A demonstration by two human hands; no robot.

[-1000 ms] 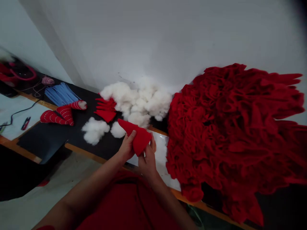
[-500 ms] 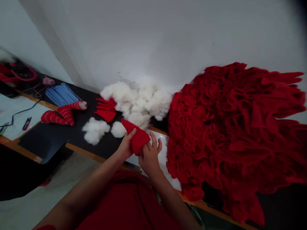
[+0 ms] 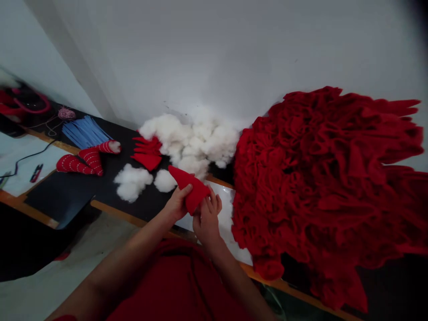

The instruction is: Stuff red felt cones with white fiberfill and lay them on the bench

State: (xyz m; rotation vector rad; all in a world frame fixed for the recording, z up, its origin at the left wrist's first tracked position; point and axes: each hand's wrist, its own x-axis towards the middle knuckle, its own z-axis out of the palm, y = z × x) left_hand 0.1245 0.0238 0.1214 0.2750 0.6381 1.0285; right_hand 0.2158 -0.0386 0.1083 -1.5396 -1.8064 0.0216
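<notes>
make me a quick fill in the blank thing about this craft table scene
1. The left hand and right hand together hold a felt cone coloured ____.
2. The stuffing pile by the wall is ____ in colour.
3. The big heap of felt lies to the ____ of both hands.
4. The bundle of strips at the far left is ____.

Missing words: red; white; right; blue
</notes>
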